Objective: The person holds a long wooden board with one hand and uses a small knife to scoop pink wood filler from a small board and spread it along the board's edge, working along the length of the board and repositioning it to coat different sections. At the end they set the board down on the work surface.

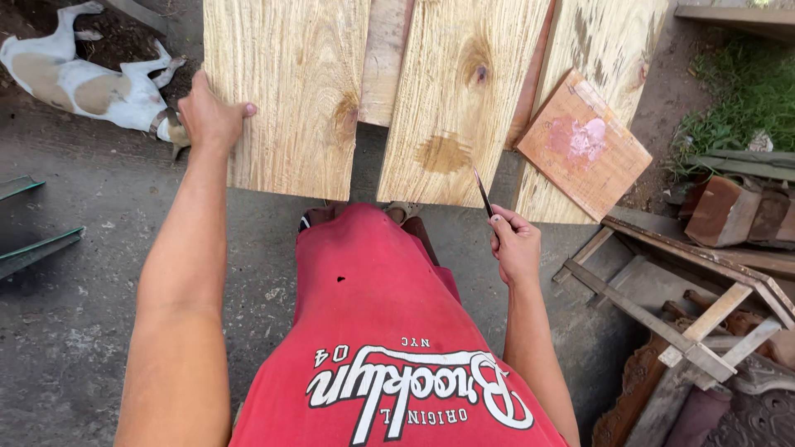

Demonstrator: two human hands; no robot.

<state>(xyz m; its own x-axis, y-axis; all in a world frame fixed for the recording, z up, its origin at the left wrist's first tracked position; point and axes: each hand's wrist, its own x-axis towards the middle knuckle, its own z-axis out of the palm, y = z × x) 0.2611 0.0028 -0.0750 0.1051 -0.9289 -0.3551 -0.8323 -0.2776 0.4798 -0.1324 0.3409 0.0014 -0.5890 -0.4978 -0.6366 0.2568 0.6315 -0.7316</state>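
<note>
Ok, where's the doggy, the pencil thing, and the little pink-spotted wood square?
dog (pixel 79 83), head view, on its white and tan body.
pencil (pixel 483 193), head view, on the thin shaft above the right hand (pixel 515 247).
small square board (pixel 584 145), head view, on its pink-stained middle.

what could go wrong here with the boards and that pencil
1. The left hand grips only the edge of the left board; it might tip or slide toward the feet.
2. The middle board has no hand on it and could shift if the pencil in the right hand presses on it.
3. The dog lies close by; a falling board could hit it.
</note>
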